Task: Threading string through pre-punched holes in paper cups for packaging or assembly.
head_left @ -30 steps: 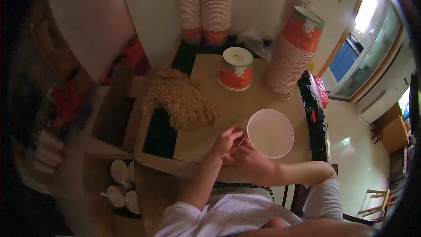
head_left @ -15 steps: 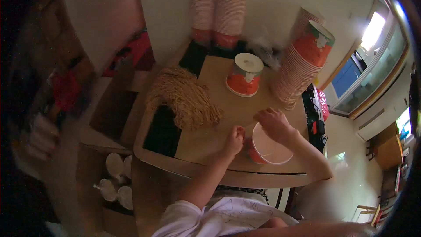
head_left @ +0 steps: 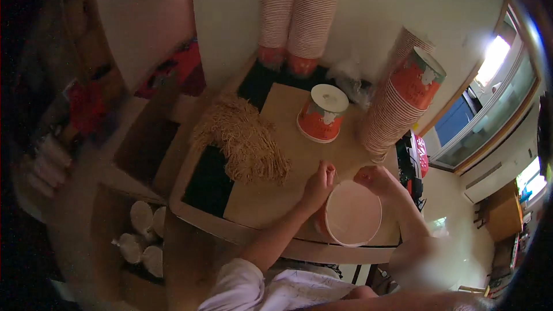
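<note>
Paper bucket (head_left: 353,214) was stood mouth up near the front right corner of the table (head_left: 213,227). The left hand (head_left: 320,187) was held beside its rim and the right hand (head_left: 377,181) over its far side, fingers curled in both; whether anything was grasped could not be told. Beyond, an upturned orange bucket (head_left: 320,124) was placed; tan cords (head_left: 245,141) were heaped toward the left edge, nested buckets (head_left: 394,109) stacked by the right.

On table (head_left: 208,227): front tub (head_left: 353,217) near edge, string bundle (head_left: 245,141) to its left, rear tub (head_left: 318,122) behind, tub stack (head_left: 396,110) right of rear tub.
</note>
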Motion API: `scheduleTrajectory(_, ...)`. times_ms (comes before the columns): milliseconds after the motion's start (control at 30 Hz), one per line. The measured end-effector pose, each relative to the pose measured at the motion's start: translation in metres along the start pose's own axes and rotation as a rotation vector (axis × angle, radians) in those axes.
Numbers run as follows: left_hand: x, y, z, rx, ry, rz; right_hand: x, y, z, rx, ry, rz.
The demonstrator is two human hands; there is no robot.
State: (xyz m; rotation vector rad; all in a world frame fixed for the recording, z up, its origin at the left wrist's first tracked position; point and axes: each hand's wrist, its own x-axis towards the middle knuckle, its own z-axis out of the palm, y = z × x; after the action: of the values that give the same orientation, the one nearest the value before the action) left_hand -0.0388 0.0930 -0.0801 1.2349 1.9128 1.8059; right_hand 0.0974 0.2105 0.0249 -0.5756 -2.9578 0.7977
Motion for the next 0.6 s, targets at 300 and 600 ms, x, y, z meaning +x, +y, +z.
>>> scheduleTrajectory(300,0.021,-0.003,0.007,-0.028,-0.18,0.056,0.042,0.035,0.027,0.723,-0.199,0.22)
scheduleTrajectory(600,0.034,-0.002,-0.007,-0.425,-0.434,-0.398,0.035,0.01,0.025,1.141,-0.02,0.377)
